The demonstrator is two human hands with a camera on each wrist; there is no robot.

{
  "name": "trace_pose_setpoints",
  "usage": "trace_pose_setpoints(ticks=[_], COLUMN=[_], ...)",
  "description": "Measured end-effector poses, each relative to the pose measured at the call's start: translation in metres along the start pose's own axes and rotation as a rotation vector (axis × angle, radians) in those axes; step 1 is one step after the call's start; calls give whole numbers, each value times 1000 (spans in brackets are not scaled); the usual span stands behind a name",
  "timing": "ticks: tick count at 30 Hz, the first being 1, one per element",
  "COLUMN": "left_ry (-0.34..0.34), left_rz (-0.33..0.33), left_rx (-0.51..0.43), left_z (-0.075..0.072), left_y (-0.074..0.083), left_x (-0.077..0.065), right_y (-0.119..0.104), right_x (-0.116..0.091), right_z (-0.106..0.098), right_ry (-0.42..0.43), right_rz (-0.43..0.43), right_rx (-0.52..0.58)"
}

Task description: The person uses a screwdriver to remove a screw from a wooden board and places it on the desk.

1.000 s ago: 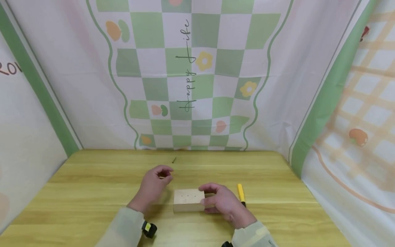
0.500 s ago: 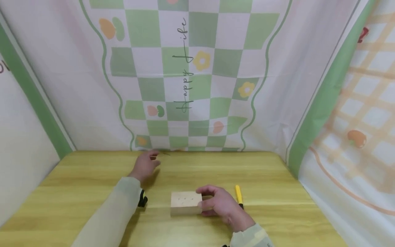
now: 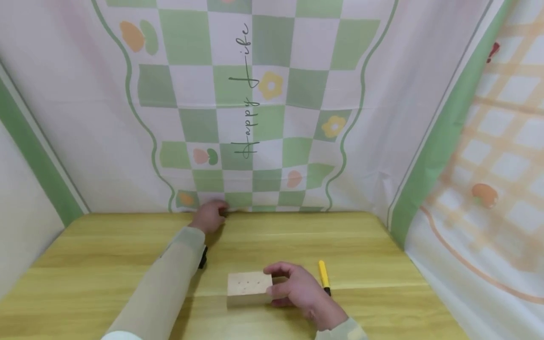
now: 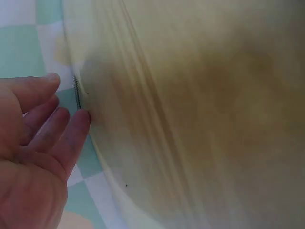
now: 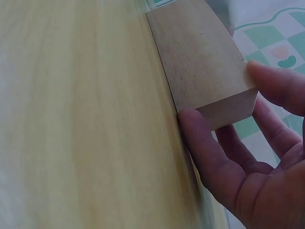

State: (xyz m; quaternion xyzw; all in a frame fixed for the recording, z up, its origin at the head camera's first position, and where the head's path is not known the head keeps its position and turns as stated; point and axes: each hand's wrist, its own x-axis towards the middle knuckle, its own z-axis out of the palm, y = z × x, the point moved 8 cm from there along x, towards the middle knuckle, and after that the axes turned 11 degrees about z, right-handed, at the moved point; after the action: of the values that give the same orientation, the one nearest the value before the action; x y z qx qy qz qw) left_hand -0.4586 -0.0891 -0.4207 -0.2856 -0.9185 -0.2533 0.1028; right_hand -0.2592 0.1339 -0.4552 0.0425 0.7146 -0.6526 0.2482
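At the table's back edge, my left hand (image 3: 208, 216) reaches out with its fingers loosely bent. In the left wrist view a small threaded screw (image 4: 76, 93) lies along that edge, right at the fingertips (image 4: 83, 117), with space between the upper and lower fingers. My right hand (image 3: 297, 288) grips the right end of a pale wooden block (image 3: 248, 283) on the table. Several small holes dot the block's top. The right wrist view has the block (image 5: 200, 52) held between thumb and fingers at its near end.
A yellow-handled tool with a black lower part (image 3: 324, 276) lies right of the right hand, partly hidden by it. A green-and-white checked cloth (image 3: 272, 141) hangs directly behind the wooden table (image 3: 361, 255).
My left hand has stretched forward from beside the block to the screw at the back edge. The screw has shifted toward that edge. The right hand keeps its grip on the block.
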Motion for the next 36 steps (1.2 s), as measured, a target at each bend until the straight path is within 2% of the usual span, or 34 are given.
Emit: trace_pose_setpoints(ticks=[6, 12, 16, 19, 23, 25, 28, 30, 33, 36], left_ry=[-25, -8, -53, -107, -174, -208, -271, -307, -329, -302], left_rz=[4, 17, 26, -1, -31, -23, -47, -83, -142, -164], left_rx=[36, 115, 171, 136, 84, 94, 85, 30, -62, -127], left_z=[6, 8, 8, 7, 3, -1, -6, -9, -12, -11], left_y=[7, 12, 17, 20, 25, 29, 36, 41, 49, 58], left_x=[3, -8, -17, -27, -47, -60, -81, -96, -118, -137], right_y=[1, -1, 0, 1, 1, 1, 1, 0, 0, 1], right_x=[1, 0, 1, 2, 2, 3, 3, 3, 4, 5], right_z=[-1, 1, 1, 1, 1, 0, 0, 0, 0, 1], right_ry=[9, 2, -2, -5, -11, -15, -14, -14, -17, -24], right_rz=[-2, 4, 3, -5, -15, -16, -12, -9, -10, -15], right_rx=[-4, -4, -2, 2, 2, -1, -1, 0, 2, 1])
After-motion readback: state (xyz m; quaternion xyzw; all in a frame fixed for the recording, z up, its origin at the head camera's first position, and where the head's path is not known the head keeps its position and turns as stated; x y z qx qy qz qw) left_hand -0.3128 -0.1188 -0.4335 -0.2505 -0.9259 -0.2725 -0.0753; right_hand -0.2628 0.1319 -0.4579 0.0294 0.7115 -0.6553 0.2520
